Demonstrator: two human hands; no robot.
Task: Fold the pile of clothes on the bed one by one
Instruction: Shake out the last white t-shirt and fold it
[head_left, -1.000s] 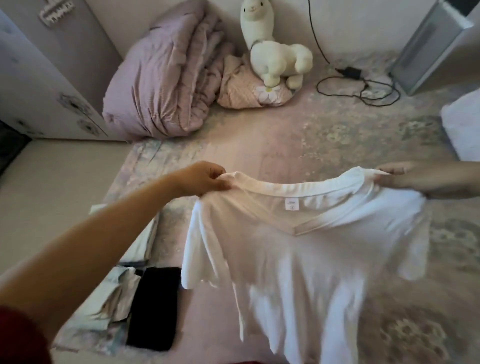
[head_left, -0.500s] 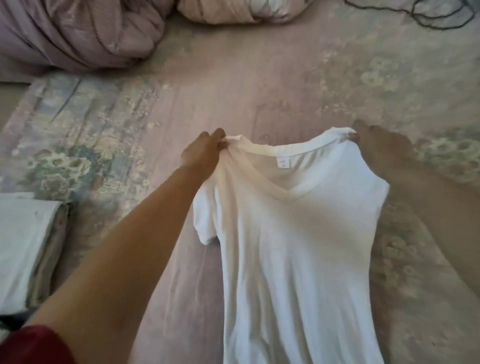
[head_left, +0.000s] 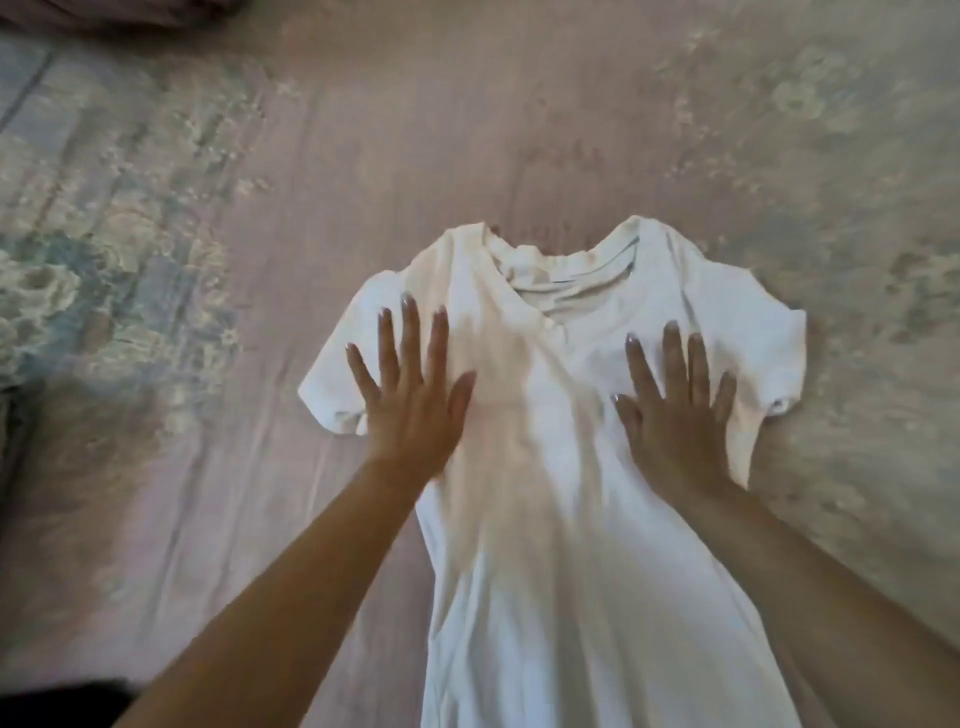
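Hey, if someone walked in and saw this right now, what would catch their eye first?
A white short-sleeved V-neck T-shirt spread flat in the middle of the floral pink bedspread, collar pointing away from the camera. Both hands press on its chest with straight, spread fingers: the left hand near the left sleeve, the right hand near the right sleeve. The collar is rumpled and no fold has been made yet.
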